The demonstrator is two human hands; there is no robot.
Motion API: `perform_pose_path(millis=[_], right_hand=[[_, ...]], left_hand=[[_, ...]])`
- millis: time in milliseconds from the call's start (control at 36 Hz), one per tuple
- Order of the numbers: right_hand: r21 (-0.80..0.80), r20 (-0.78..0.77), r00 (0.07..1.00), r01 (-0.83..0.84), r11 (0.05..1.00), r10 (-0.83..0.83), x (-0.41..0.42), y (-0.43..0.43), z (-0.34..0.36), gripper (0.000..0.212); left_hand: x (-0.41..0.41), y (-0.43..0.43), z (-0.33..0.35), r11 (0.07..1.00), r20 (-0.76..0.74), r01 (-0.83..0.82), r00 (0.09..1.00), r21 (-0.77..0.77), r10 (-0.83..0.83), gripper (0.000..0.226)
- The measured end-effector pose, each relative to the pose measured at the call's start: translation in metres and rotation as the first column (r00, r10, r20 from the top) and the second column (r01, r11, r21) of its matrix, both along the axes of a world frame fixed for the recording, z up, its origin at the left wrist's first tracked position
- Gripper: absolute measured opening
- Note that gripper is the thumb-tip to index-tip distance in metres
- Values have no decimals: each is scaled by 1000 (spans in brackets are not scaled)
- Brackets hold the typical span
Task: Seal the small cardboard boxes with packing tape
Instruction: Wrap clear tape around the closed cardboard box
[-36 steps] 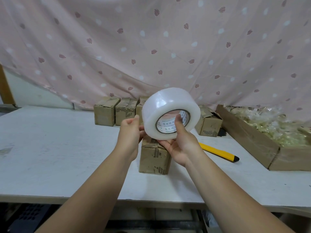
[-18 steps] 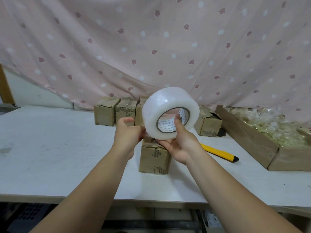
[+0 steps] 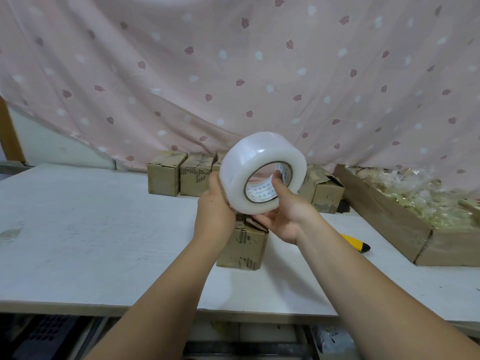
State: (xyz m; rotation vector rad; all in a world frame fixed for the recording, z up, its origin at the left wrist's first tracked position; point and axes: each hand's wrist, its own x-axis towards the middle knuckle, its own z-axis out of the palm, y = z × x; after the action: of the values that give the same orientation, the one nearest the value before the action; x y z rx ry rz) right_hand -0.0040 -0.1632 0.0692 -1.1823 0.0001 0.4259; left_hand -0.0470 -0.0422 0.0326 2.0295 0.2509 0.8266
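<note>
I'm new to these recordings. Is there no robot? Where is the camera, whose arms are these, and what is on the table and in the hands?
No machine here: a person works with bare hands. The one camera sits on their head, looking forward and down, so the arms reach in from below. Both hands hold a tape roll in the air: the right hand has its thumb in the core, the left hand grips the outer side. Under it a small box stands on the white table. More boxes line the back by the curtain. On the right lie a yellow cutter and a tray of clear-wrapped items.
</note>
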Motion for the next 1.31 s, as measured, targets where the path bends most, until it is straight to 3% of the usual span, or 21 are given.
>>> perform_pose_path(millis=[111, 250, 389, 528, 667, 806, 944, 1139, 1306], right_hand=[[-114, 3, 997, 71, 991, -71, 5, 4, -3, 44], [-86, -59, 988, 137, 987, -142, 6, 6, -4, 43], [-33, -60, 986, 156, 987, -158, 6, 6, -8, 37], [-140, 93, 983, 170, 975, -158, 12, -2, -13, 33], [-200, 163, 983, 122, 972, -90, 12, -3, -13, 33], [-181, 104, 994, 44, 982, -25, 12, -1, -7, 36], [-97, 6, 999, 40, 994, -40, 11, 0, -5, 43], [109, -163, 986, 33, 993, -14, 22, -8, -20, 76], [188, -175, 984, 43, 981, -9, 23, -7, -26, 79]], left_hand=[[0, 1, -2, 1000, -26, 4, 1000, -5, -4, 53], [1, 9, -1, 963, -87, -5, 996, -269, -19, 66], [6, 17, -1, 840, -80, 9, 995, -543, -62, 66], [4, 22, -4, 666, -97, -7, 990, -746, -99, 65], [3, 25, 0, 669, -133, -23, 984, -743, -115, 62], [3, 28, 7, 695, -128, -10, 985, -719, -117, 54], [4, 21, 16, 622, 7, 50, 997, -781, -71, 49], [11, 15, -1, 660, -86, -46, 996, -750, -29, 48], [14, 13, -1, 740, -88, -42, 996, -671, -23, 49]])
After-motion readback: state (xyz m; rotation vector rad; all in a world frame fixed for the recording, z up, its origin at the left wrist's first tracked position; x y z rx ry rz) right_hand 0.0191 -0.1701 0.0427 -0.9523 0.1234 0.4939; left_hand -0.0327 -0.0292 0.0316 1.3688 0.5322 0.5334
